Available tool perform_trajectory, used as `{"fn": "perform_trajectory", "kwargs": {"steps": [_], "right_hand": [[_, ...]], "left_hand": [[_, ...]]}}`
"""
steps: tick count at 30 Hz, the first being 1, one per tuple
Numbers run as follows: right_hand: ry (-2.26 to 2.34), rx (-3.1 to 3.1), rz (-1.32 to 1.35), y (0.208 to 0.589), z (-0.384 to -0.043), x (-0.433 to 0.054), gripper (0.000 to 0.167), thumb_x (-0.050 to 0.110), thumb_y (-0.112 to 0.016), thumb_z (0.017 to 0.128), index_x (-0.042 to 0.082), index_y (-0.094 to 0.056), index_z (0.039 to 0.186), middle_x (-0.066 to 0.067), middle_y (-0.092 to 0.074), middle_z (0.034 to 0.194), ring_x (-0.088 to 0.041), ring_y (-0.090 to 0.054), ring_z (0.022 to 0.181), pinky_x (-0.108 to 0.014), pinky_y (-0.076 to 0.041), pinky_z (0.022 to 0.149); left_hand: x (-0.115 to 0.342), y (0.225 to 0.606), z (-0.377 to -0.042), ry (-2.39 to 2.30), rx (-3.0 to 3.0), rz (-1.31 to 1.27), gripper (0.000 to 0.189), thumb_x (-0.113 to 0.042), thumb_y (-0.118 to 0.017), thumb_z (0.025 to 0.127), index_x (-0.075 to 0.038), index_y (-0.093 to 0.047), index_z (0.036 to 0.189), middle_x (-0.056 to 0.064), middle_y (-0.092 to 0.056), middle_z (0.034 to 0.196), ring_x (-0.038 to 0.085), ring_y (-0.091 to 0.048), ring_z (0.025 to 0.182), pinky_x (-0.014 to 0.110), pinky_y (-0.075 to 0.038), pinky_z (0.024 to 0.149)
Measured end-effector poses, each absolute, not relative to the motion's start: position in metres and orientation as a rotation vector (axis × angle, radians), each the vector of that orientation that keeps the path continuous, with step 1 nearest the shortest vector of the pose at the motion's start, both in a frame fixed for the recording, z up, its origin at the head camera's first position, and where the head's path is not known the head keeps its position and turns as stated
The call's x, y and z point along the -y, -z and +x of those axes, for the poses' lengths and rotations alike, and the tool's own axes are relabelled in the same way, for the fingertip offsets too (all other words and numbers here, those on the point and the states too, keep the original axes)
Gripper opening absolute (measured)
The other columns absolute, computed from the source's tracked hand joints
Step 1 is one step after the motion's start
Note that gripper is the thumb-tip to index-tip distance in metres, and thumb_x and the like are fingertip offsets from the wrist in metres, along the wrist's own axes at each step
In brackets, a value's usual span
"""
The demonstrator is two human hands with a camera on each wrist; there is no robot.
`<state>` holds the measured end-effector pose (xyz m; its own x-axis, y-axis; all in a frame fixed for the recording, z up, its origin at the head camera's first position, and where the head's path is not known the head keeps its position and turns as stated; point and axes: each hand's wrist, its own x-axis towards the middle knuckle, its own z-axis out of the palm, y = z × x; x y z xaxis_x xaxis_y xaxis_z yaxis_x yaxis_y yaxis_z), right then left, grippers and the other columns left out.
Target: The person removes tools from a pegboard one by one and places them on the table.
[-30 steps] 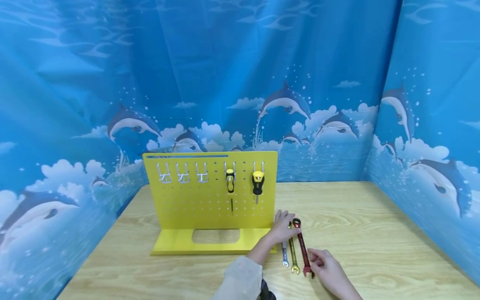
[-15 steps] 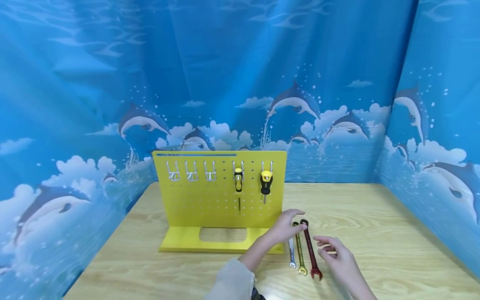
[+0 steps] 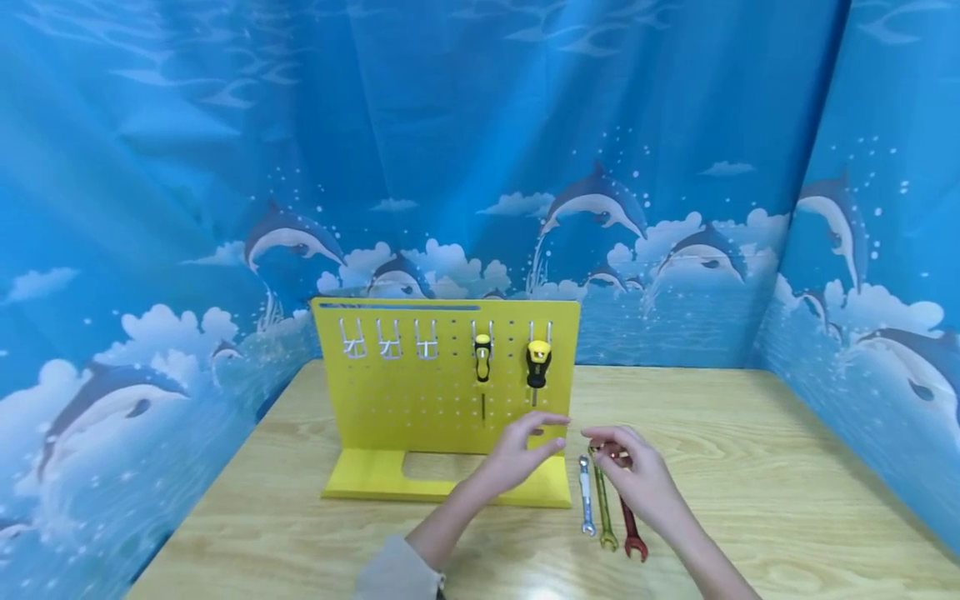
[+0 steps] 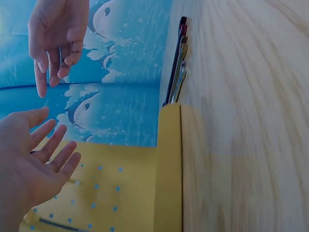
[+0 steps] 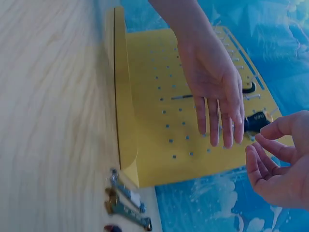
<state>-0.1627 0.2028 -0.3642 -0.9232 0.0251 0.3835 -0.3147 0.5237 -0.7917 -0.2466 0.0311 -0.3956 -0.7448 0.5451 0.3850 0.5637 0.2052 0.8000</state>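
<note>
- The pale wood-grain surface (image 3: 735,433) carries everything; the three wrenches lie flat on it, just right of the board.
- The upright yellow perforated metal board (image 3: 420,404) stands left of them; my left hand hides part of its lower right.
- My right hand (image 3: 636,477) is the nearer one, raised above the wrenches' far ends, fingers loosely bent and holding nothing.
- My left hand (image 3: 512,457) hangs before the board, left of the wrenches, fingers loose and grasping nothing; the two hands are near each other but apart.
- The long dark-red metal wrench (image 3: 630,527) points near to far, its far part covered by my right hand and cut off in the right wrist view.
- The gold-green metal wrench (image 3: 603,500) lies left of it, roughly parallel.
- The short silver metal wrench (image 3: 586,493) is leftmost; in the left wrist view all three bunch together, hard to separate.
</note>
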Motion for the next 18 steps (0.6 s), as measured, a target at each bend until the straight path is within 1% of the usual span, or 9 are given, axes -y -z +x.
{"fn": "perform_trajectory", "kwargs": {"steps": [4, 6, 9, 12, 13, 15, 18], "right_hand": [[-1.429, 2.422, 0.281, 0.360, -0.172, -0.183, 0.026, -0.003, -0.059, 0.084, 0.004, -0.063, 0.109, -0.005, -0.057, 0.096, -0.016, -0.055, 0.085, -0.026, -0.049, 0.073], [-1.452, 2.436, 0.299, 0.361, -0.178, -0.173, 0.026, -0.004, -0.059, 0.083, 0.003, -0.063, 0.108, -0.007, -0.056, 0.097, -0.017, -0.055, 0.085, -0.028, -0.049, 0.075], [-1.467, 2.462, 0.327, 0.365, -0.188, -0.159, 0.025, -0.004, -0.060, 0.083, 0.004, -0.063, 0.106, -0.006, -0.057, 0.097, -0.017, -0.055, 0.087, -0.032, -0.049, 0.077], [-1.503, 2.466, 0.369, 0.369, -0.198, -0.144, 0.025, -0.005, -0.060, 0.083, 0.002, -0.063, 0.107, -0.007, -0.058, 0.097, -0.019, -0.056, 0.089, -0.032, -0.050, 0.078], [-1.517, 2.460, 0.384, 0.371, -0.201, -0.139, 0.026, -0.006, -0.059, 0.082, 0.001, -0.062, 0.107, -0.008, -0.058, 0.098, -0.020, -0.056, 0.090, -0.032, -0.050, 0.079], [-1.556, 2.446, 0.414, 0.376, -0.208, -0.130, 0.029, -0.008, -0.058, 0.081, -0.003, -0.060, 0.110, -0.013, -0.058, 0.100, -0.025, -0.057, 0.093, -0.032, -0.050, 0.080], [-1.595, 2.446, 0.439, 0.383, -0.220, -0.120, 0.036, -0.011, -0.057, 0.080, -0.007, -0.054, 0.115, -0.020, -0.057, 0.106, -0.034, -0.055, 0.099, -0.038, -0.049, 0.084]], "left_hand": [[-0.006, 0.390, -0.246, 1.668, 2.277, -1.061, 0.026, -0.018, -0.057, 0.091, -0.006, -0.061, 0.113, 0.003, -0.060, 0.113, 0.028, -0.053, 0.107, 0.043, -0.042, 0.092], [0.005, 0.387, -0.247, 1.680, 2.197, -1.008, 0.022, -0.013, -0.058, 0.090, -0.003, -0.062, 0.108, 0.005, -0.062, 0.108, 0.027, -0.054, 0.104, 0.044, -0.044, 0.090], [0.017, 0.370, -0.240, 1.683, 2.087, -0.864, 0.018, -0.004, -0.060, 0.087, 0.005, -0.061, 0.103, 0.014, -0.061, 0.101, 0.032, -0.055, 0.097, 0.044, -0.046, 0.086], [0.027, 0.364, -0.244, 1.746, 2.009, -0.711, 0.024, 0.001, -0.061, 0.085, 0.009, -0.054, 0.106, 0.020, -0.058, 0.103, 0.035, -0.054, 0.097, 0.043, -0.047, 0.085], [0.029, 0.363, -0.246, 1.754, 1.993, -0.675, 0.028, 0.001, -0.062, 0.084, 0.009, -0.052, 0.109, 0.020, -0.056, 0.104, 0.035, -0.054, 0.098, 0.044, -0.047, 0.086], [0.033, 0.369, -0.255, 1.774, 1.977, -0.629, 0.036, -0.002, -0.063, 0.084, 0.007, -0.048, 0.116, 0.020, -0.054, 0.109, 0.034, -0.052, 0.101, 0.045, -0.045, 0.088], [0.033, 0.370, -0.261, 1.733, 1.998, -0.601, 0.048, -0.004, -0.063, 0.084, 0.002, -0.042, 0.127, 0.018, -0.051, 0.114, 0.033, -0.050, 0.104, 0.045, -0.044, 0.090]]}}
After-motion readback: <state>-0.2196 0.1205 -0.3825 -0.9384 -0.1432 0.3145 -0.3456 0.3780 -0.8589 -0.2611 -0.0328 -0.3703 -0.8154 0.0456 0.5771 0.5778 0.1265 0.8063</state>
